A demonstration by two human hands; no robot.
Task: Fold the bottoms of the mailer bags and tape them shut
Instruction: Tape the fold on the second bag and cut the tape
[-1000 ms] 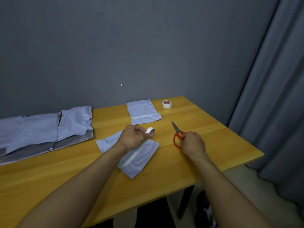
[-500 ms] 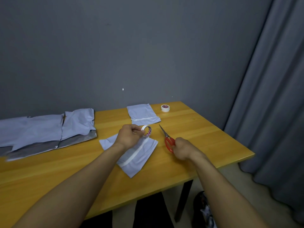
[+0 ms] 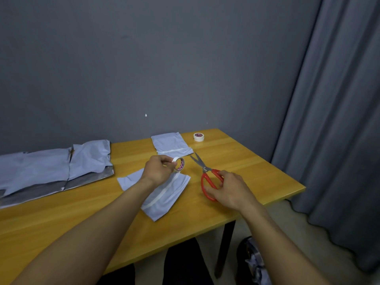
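As left fingers [image 3: 162,160] pinch the tape roll [image 3: 180,164], right fingers [image 3: 225,175] grip scissors [image 3: 205,170] beside the white-striped mailer bag [image 3: 167,195]

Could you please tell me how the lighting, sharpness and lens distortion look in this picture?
Head view: dim, even light, faint shadows; the frame is soft, so the print on the tape roll in the left hand is unreadable; the silver undersides of the stacked mailer bags show a dull sheen; the wide-angle lens bows the curtain edge.
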